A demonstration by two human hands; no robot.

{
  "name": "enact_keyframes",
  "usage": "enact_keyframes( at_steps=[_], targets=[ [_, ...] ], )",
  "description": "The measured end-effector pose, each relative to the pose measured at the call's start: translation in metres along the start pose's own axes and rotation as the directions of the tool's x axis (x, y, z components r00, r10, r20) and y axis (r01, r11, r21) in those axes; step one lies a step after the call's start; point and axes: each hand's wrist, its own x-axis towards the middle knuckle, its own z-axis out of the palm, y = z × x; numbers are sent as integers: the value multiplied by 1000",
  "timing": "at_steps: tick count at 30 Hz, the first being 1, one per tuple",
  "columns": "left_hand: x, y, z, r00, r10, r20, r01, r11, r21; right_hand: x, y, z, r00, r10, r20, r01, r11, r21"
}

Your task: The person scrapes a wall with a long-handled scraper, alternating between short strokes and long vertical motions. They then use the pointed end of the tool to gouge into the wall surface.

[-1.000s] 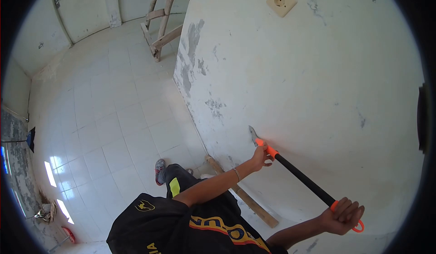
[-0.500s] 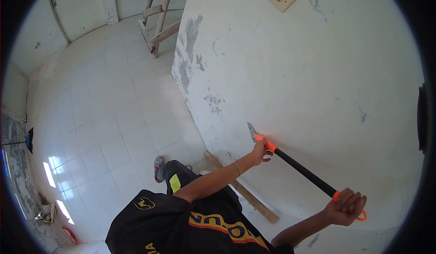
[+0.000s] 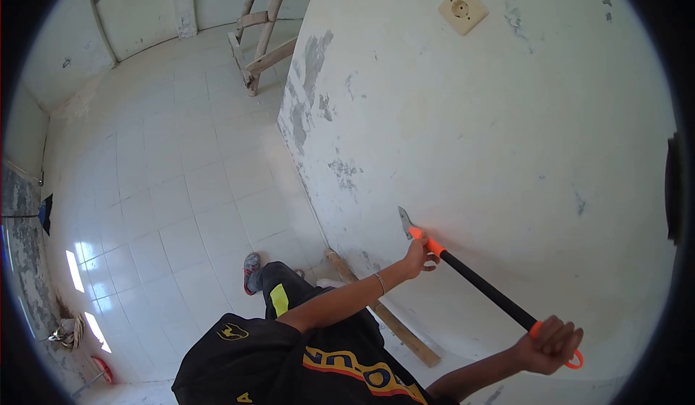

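A long-handled scraper (image 3: 489, 289) with a black shaft and orange fittings slants across the pale wall (image 3: 478, 137). Its metal blade (image 3: 405, 221) is at the upper left end, close against the wall surface. My left hand (image 3: 420, 257), with a bracelet at the wrist, is closed round the orange collar just below the blade. At the other end, my right hand (image 3: 552, 344) wraps the grip, where an orange loop (image 3: 575, 360) sticks out past the fingers. Grey patches (image 3: 344, 173) of bare plaster mark the wall to the left of the blade.
A wooden pole (image 3: 405, 334) lies on the floor along the wall's foot, near my legs. Higher on the wall is a power socket (image 3: 463, 10). A wooden trestle (image 3: 264, 36) stands past the wall's corner on the tiled floor (image 3: 166, 188).
The view has shifted slightly, so the wall and socket appear a little lower and further right. Both hands keep their hold on the scraper, whose blade sits slightly lower in view.
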Motion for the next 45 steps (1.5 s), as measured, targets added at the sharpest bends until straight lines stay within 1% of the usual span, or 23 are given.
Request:
enact_keyframes(
  at_steps=[1, 2, 3, 6, 7, 9, 10, 14, 19, 21, 22, 25, 27, 30, 31, 33, 34, 35, 37, 39, 40, 44, 45],
  targets=[
    [15, 3, -18, 999, 12, -48, -12, 1000, -11, -10, 26, 4, 999, 35, -34, -38, 995, -96],
    [30, 11, -39, 996, -14, -93, 13, 1000, -12, -21, 46, 1, 992, 123, 18, -120, 986, -119],
    [28, 9, -43, 996, -13, -87, 12, 1000, -11, -28, 55, -3, 986, 131, 103, -119, 987, -111],
    [17, 10, -30, 999, -2, -46, 6, 996, 90, -17, 21, -3, 995, 40, 97, -30, 995, -96],
    [8, 6, -16, 999, -4, -54, 8, 997, 81, -13, 5, 1, 1000, -17, 2, 17, 995, -95],
    [1, -2, -1, 997, 66, 39, -66, 998, 6, -10, -4, 5, 998, -54, 33, 55, 998, -36],
    [4, 1, -5, 997, 68, -25, -67, 997, 22, -16, 5, 5, 999, -31, 28, 32, 999, -40],
    [29, 17, -50, 997, 48, -57, -46, 999, 21, -38, 45, -2, 999, 53, -7, -53, 984, -170],
    [27, -2, -12, 986, 71, -153, -91, 988, -127, -19, 25, -10, 994, 57, 94, -46, 992, -117],
    [26, -6, -13, 988, 114, -101, -131, 974, -183, -24, 29, -5, 998, 17, -59, -23, 994, -108],
    [39, -4, -28, 980, 115, -163, -144, 974, -176, -32, 46, -11, 998, 53, 32, -51, 996, -77],
    [64, 11, -69, 958, 53, -282, -114, 972, -204, -58, 81, -2, 981, 130, 141, -110, 984, -141],
    [45, 17, -52, 967, 67, -246, -114, 976, -184, -49, 66, 3, 995, 76, 57, -63, 979, -194],
    [17, 1, -27, 995, 95, -31, -98, 988, -122, -37, 30, 20, 1000, 19, 8, -17, 989, -146],
    [25, 1, -34, 995, 94, -32, -98, 988, -122, -38, 27, 24, 1000, -6, 4, 7, 990, -144],
    [48, 1, -52, 972, 109, -208, -142, 979, -148, -55, 60, 22, 998, 60, 38, -56, 994, -90],
    [60, 7, -72, 964, 87, -251, -126, 982, -144, -65, 80, 19, 994, 104, 23, -100, 988, -121],
    [73, 12, -92, 962, 52, -268, -98, 982, -161, -73, 98, 2, 982, 157, 102, -135, 972, -194],
    [74, 15, -94, 940, 34, -339, -67, 994, -86, -74, 93, 11, 983, 170, 65, -153, 965, -211],
    [60, 5, -79, 960, 71, -270, -85, 995, -42, -63, 71, 14, 984, 114, 139, -97, 987, -126],
    [52, -2, -72, 976, 93, -196, -95, 995, 1, -61, 60, 18, 995, 62, 82, -49, 987, -154],
    [56, -5, -74, 940, 172, -293, -176, 984, 13, -70, 81, 16, 994, 104, 15, -102, 989, -106],
    [60, -1, -89, 949, 189, -251, -167, 980, 106, -74, 93, 13, 994, 107, 0, -106, 982, -159]
  ],
)
